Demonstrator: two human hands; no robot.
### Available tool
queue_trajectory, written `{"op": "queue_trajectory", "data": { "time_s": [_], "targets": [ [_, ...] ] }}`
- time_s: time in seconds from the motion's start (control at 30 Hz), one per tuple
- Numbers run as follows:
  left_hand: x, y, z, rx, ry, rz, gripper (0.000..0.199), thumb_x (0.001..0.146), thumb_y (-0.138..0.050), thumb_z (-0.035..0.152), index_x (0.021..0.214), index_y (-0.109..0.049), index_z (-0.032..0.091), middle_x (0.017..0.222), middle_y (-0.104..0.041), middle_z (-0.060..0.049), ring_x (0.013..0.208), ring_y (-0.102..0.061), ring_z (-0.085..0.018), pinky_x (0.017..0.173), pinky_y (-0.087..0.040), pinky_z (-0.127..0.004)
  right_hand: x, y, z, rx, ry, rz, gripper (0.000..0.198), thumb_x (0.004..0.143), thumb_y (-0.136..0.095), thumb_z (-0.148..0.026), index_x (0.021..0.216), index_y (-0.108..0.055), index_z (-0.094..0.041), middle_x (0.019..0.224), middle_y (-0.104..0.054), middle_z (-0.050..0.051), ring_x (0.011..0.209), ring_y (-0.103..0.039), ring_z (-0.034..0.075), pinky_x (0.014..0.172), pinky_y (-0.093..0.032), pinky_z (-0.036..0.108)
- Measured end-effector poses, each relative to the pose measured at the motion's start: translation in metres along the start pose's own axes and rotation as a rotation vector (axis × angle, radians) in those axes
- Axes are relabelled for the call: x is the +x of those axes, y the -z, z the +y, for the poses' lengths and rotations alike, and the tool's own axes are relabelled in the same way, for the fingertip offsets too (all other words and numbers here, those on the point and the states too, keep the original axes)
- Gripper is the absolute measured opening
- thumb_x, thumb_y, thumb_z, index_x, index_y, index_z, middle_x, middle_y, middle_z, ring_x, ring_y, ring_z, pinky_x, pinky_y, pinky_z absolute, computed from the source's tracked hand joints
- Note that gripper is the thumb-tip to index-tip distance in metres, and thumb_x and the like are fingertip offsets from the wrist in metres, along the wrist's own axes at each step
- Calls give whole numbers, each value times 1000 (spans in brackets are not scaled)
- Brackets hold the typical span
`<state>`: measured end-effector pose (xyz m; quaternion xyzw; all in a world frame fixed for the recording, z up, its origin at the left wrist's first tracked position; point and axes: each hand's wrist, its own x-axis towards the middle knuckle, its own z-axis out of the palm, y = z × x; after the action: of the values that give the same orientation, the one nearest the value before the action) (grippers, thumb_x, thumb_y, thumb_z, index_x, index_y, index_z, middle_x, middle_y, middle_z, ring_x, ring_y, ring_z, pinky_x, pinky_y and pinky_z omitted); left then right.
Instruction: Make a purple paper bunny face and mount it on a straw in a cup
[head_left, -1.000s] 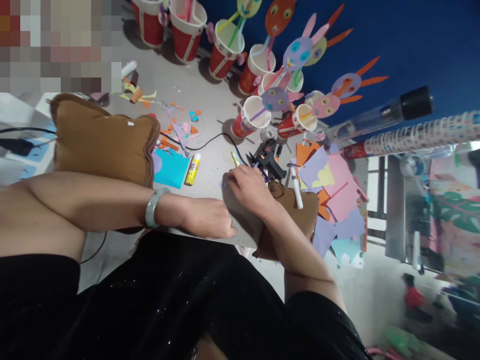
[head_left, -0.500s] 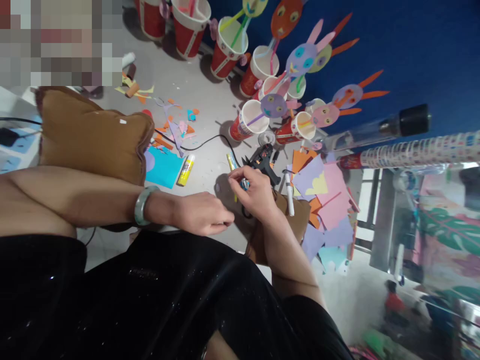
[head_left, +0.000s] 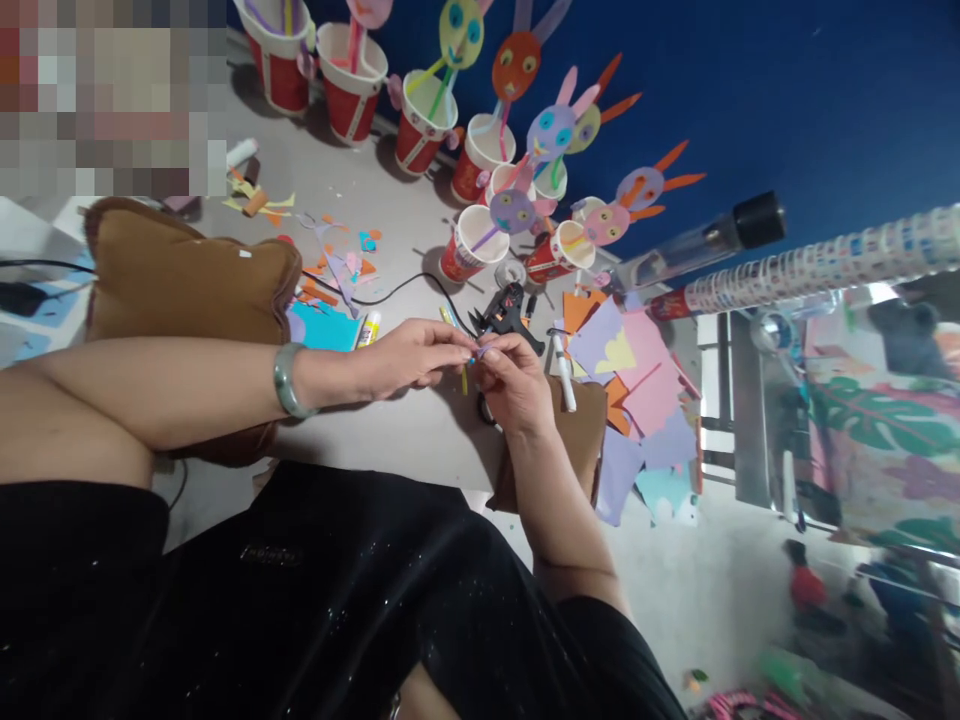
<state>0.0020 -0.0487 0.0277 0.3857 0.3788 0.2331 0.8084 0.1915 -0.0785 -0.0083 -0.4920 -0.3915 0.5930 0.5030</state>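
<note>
Fingertip to fingertip, my left hand (head_left: 409, 362) and my right hand (head_left: 517, 385) meet above the grey table (head_left: 405, 430). Between their pinched fingers shows a small purple paper piece (head_left: 481, 350), with a bit of blue beside it; most of it is covered. A pale green bangle (head_left: 285, 382) circles my left wrist. Just beyond my right hand lies a black glue gun (head_left: 504, 308) with its cord running left. A yellow glue stick (head_left: 370, 328) lies behind my left hand, partly hidden, near blue paper (head_left: 322, 328).
Several red paper cups (head_left: 424, 125) with straws and paper rabbit heads line the back by a blue panel (head_left: 787, 100). Brown cushions (head_left: 187, 270) lie left and right. A white marker (head_left: 562, 372), coloured paper sheets (head_left: 652, 370) and a long stack of cups (head_left: 810, 255) are at right.
My left hand has moved up and right, and my right hand has turned to meet it. The purple piece now shows between their fingertips. The whole view has shifted slightly.
</note>
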Motion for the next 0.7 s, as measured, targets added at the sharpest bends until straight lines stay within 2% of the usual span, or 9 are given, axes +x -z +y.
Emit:
{"op": "queue_trajectory", "data": {
  "time_s": [0.2, 0.3, 0.33, 0.43, 0.5, 0.53, 0.6, 0.7],
  "targets": [
    [-5, -6, 9, 36, 21, 35, 22, 97, -58, 4, 79, -59, 16, 52, -44, 11, 40, -34, 0, 42, -21, -16, -2, -9, 6, -37, 13, -54, 45, 65, -93, -53, 75, -61, -23, 67, -60, -8, 48, -41, 5, 47, -32, 21],
    [-3, -2, 5, 94, 2, 5, 19, 97, -59, 8, 80, -59, 17, 50, -44, 11, 40, -32, -2, 42, -21, -18, -2, 3, -4, -171, 101, -36, 39, 71, -90, -52, 86, -68, -24, 67, -60, -7, 50, -43, 6, 48, -35, 22],
    [-2, 0, 2, 137, -31, -9, 16, 96, -62, 11, 81, -61, 17, 52, -47, 11, 41, -34, -2, 43, -23, -18, -1, 11, -10, -229, 163, 11, 38, 73, -89, -51, 92, -69, -24, 70, -61, -6, 51, -45, 6, 49, -37, 22],
    [3, 5, -14, 332, -203, -67, 8, 86, -73, 18, 81, -67, 15, 66, -62, 5, 56, -49, -5, 53, -38, -18, -3, 43, -27, -383, 405, 286, 35, 78, -84, -50, 98, -69, -25, 74, -61, -5, 53, -47, 7, 50, -40, 22],
    [4, 7, -26, 452, -293, -166, 5, 83, -72, 19, 81, -71, 15, 72, -68, 2, 64, -55, -7, 60, -42, -20, -8, 61, -35, -501, 451, 402, 31, 79, -83, -47, 94, -69, -24, 71, -61, -5, 53, -49, 8, 51, -42, 23],
    [3, 7, -31, 508, -327, -224, 4, 83, -70, 18, 82, -72, 14, 71, -68, 2, 63, -55, -7, 60, -41, -21, -11, 68, -36, -572, 433, 412, 28, 80, -82, -45, 93, -70, -23, 71, -62, -4, 54, -52, 9, 53, -44, 24],
    [-1, 6, -40, 656, -402, -354, 7, 83, -66, 15, 83, -73, 15, 69, -67, 2, 61, -55, -8, 60, -39, -22, -19, 73, -35, -730, 357, 345, 21, 80, -81, -39, 90, -72, -22, 72, -67, -1, 58, -57, 11, 57, -48, 26],
    [-7, 5, -45, 854, -502, -505, 11, 82, -63, 11, 83, -73, 17, 72, -69, 0, 64, -56, -10, 65, -40, -24, -25, 70, -27, -987, 295, 153, 14, 84, -75, -33, 90, -78, -21, 75, -70, 1, 62, -61, 14, 61, -49, 29]
  ]
}}
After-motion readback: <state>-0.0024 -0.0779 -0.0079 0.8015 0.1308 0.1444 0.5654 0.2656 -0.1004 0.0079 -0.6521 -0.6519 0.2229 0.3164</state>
